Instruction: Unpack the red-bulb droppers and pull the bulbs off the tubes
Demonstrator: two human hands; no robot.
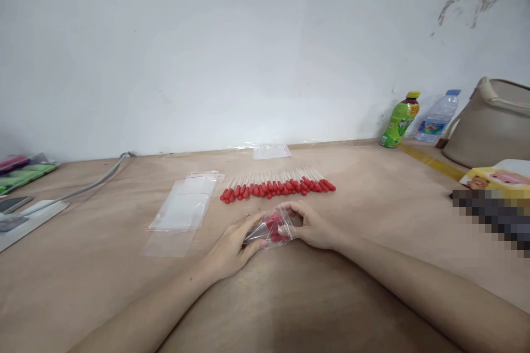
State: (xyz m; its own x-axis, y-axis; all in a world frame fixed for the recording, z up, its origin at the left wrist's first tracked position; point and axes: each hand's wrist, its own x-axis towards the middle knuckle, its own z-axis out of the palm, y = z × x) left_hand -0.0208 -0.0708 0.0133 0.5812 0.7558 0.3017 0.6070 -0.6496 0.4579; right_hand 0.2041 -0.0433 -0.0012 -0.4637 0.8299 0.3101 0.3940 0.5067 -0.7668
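Just above the table, my left hand (232, 245) holds one end of a small clear plastic bag (261, 236) between thumb and fingers. My right hand (312, 225) pinches the other end, thumb in front. Red-tipped pieces (274, 223) show through the film, partly covered by the right thumb. Beyond both hands lies a row of white sticks with red tips (276, 187), the tips toward me. To the left of that row is a stack of flat clear zip bags (182, 204), slightly fanned out.
Another flat clear bag (271, 151) lies by the wall. A green bottle (399, 121), a water bottle (438, 118), a beige bag (488, 121) and a yellow pack (492, 179) stand or lie right. A grey cable (99, 181) and a phone (14, 204) are left.
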